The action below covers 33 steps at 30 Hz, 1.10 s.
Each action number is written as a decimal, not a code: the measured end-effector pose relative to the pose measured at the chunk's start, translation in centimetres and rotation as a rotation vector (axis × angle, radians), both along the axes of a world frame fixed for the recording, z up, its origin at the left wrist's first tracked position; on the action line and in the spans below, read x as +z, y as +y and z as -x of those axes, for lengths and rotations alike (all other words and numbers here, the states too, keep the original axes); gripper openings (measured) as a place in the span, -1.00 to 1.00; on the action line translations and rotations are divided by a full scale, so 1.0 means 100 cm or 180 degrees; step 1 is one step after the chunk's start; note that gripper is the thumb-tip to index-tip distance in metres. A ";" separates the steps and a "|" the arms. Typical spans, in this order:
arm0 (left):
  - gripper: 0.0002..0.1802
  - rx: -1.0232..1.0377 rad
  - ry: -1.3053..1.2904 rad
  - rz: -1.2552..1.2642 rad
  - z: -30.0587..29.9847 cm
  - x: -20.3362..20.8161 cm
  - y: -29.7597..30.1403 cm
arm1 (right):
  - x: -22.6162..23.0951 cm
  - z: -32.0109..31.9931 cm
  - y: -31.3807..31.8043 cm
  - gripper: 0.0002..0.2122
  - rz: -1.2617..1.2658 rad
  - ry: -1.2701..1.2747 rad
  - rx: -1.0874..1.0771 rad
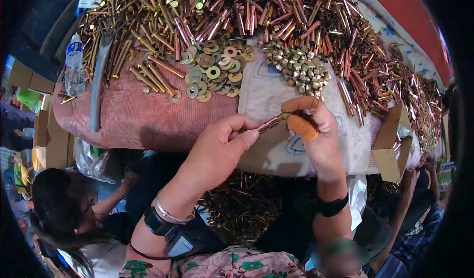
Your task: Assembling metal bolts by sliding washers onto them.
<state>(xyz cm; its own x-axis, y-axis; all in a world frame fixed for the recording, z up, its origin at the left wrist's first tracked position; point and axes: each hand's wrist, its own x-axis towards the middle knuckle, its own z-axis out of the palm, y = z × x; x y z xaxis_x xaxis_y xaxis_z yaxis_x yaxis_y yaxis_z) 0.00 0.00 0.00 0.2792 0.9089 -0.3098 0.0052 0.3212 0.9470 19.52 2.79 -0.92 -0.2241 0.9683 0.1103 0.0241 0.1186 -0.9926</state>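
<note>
Copper tube: a short copper-coloured tube (270, 124) sits between both hands, above the white cloth (266, 95) at the front of the table, tilted up toward the right.
Left hand: the left hand (217, 152) is closed, pinching the tube's lower end between thumb and fingertips; a silver bangle and a dark wrist device sit on that forearm.
Right hand: the right hand (316, 130) grips the tube's upper end with thumb and forefinger, both capped in orange finger cots (302, 128); a small greenish piece shows at that end, too small to tell what it is.
Washers: a pile of brass washers (215, 73) lies on the pink mesh sack (143, 110), well apart from the hands.
Nuts: a heap of small brass nuts (298, 68) rests on the white cloth, just above the right hand.
Tube stock: a large mound of brass and copper tubes (276, 16) covers the far side of the table.
Bottle: a clear plastic bottle (74, 63) stands at the left edge.
Box: an open cardboard box (392, 145) sits right of the right hand.
Others: one person sits below left, another's hand at the right edge.
</note>
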 end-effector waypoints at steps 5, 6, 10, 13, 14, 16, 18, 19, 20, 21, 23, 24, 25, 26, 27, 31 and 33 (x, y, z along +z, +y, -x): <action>-0.84 -0.0161 -0.0609 0.0778 0.009 0.004 0.002 | -0.001 0.001 -0.002 -0.87 -0.0203 -0.0108 0.0031; -0.84 -0.0171 -0.0539 0.0673 0.008 0.005 0.001 | -0.001 0.001 -0.003 -0.87 -0.0190 -0.0106 0.0046; -0.84 -0.0171 -0.0212 0.0312 0.008 0.005 -0.001 | 0.002 0.000 -0.004 -0.86 0.0050 -0.0166 0.0117; -0.84 -0.0149 -0.0198 0.0285 0.008 0.006 -0.001 | 0.003 0.000 -0.005 -0.85 -0.0035 -0.0340 0.0127; -0.84 -0.0143 -0.0238 0.0309 0.008 0.006 -0.001 | 0.003 0.000 -0.005 -0.85 -0.0131 -0.0411 0.0121; -0.84 -0.0194 -0.0530 0.0669 0.012 0.006 -0.001 | 0.004 0.001 -0.006 -0.86 -0.0187 -0.0357 0.0147; -0.84 -0.0267 -0.0737 0.0872 0.015 0.005 -0.001 | 0.006 0.000 -0.007 -0.86 -0.0316 -0.0373 0.0192; -0.85 -0.0314 -0.0797 0.0894 0.017 0.004 -0.001 | 0.006 -0.001 -0.007 -0.86 -0.0415 -0.0415 0.0226; -0.85 -0.0360 -0.0857 0.0916 0.017 0.004 -0.001 | 0.007 -0.002 -0.007 -0.87 -0.0515 -0.0456 0.0260; -0.85 -0.0375 -0.0836 0.0927 0.018 0.004 -0.001 | 0.009 -0.002 -0.008 -0.87 -0.0422 -0.0476 0.0280; -0.85 -0.0404 -0.0794 0.0948 0.019 0.004 -0.001 | 0.013 -0.001 -0.010 -0.87 -0.0234 -0.0515 0.0322; -0.85 -0.0372 -0.0716 0.0914 0.019 0.005 -0.002 | 0.012 -0.001 -0.010 -0.87 -0.0180 -0.0455 0.0292; -0.86 -0.0340 -0.0639 0.0879 0.018 0.006 -0.002 | 0.011 0.000 -0.010 -0.87 -0.0126 -0.0395 0.0262; -0.86 -0.0307 -0.0561 0.0845 0.018 0.007 -0.002 | 0.010 0.001 -0.010 -0.87 -0.0072 -0.0334 0.0232; -0.86 -0.0293 -0.0448 0.0705 0.016 0.007 -0.003 | 0.010 0.001 -0.010 -0.88 -0.0023 -0.0415 0.0220; -0.87 -0.0275 -0.0255 0.0425 0.016 0.005 -0.003 | 0.007 0.004 -0.008 -0.89 -0.0024 -0.0628 0.0170; -0.87 -0.0235 -0.0226 0.0371 0.017 0.005 -0.004 | 0.005 0.007 -0.009 -0.89 0.0051 -0.0487 0.0134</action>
<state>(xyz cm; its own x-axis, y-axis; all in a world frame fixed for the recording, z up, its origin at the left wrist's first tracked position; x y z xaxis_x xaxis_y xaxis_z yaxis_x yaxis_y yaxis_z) -1.70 -0.36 0.49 0.3687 0.8441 -0.3892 -0.0328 0.4302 0.9021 18.78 1.94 -0.38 -0.2777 0.9590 0.0564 0.1706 0.1070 -0.9795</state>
